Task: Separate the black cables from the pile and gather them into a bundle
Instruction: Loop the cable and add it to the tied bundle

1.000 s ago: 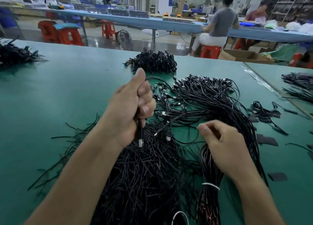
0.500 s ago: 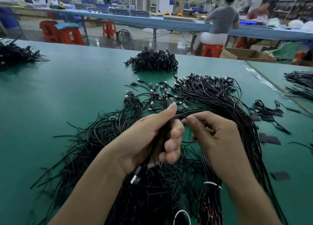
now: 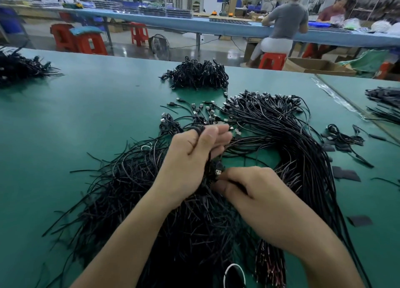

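Black cables [image 3: 281,136] lie piled; left hand [image 3: 190,157] grips a few, right hand [image 3: 255,192] pinches one below its plug [image 3: 218,170].

Motion blur smears the fingers [image 3: 222,135] of the left hand [image 3: 190,157]; the right hand [image 3: 255,192] hides its own fingertips against the black cables [image 3: 151,201], a pile cut by the bottom edge, like the white loop [image 3: 234,264] there

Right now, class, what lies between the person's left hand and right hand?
Head view: a USB plug, on the black cables that the left hand grips, hangs just above the right hand.
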`<action>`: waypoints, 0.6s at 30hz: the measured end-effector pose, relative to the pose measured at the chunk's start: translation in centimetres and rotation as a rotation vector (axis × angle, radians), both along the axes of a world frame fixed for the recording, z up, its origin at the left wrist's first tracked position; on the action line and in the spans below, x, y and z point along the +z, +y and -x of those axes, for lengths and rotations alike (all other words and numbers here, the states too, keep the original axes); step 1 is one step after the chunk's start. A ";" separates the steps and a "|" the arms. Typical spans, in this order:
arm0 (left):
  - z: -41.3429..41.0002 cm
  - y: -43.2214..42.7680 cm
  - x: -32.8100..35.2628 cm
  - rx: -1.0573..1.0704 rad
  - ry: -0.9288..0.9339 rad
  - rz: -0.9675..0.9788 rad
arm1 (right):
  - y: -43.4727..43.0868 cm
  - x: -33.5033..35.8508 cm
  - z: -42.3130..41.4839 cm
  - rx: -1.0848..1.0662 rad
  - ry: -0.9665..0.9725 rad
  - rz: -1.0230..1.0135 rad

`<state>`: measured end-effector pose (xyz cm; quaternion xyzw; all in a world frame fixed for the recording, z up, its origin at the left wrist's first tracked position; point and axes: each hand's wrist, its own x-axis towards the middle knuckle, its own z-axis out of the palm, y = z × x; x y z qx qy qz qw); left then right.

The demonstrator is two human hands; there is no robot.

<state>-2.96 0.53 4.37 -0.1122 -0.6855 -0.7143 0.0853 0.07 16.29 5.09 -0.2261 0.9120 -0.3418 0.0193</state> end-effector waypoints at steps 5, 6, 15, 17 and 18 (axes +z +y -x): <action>-0.9 -0.3 0.5 -0.272 -0.199 0.452 | 1.4 1.1 0.1 -0.067 0.192 0.114; -1.1 -0.2 0.7 -0.371 -0.276 0.399 | 1.5 1.1 0.3 -0.072 0.209 0.177; -1.6 -1.6 1.3 -0.796 -0.412 -0.029 | 1.6 0.6 1.0 0.087 -0.035 0.634; -1.7 -1.6 1.1 -0.837 -0.415 -0.062 | 1.9 0.7 0.9 0.148 -0.079 0.615; -1.7 -1.6 1.1 -0.834 -0.419 -0.064 | 2.0 0.8 0.9 0.166 -0.091 0.607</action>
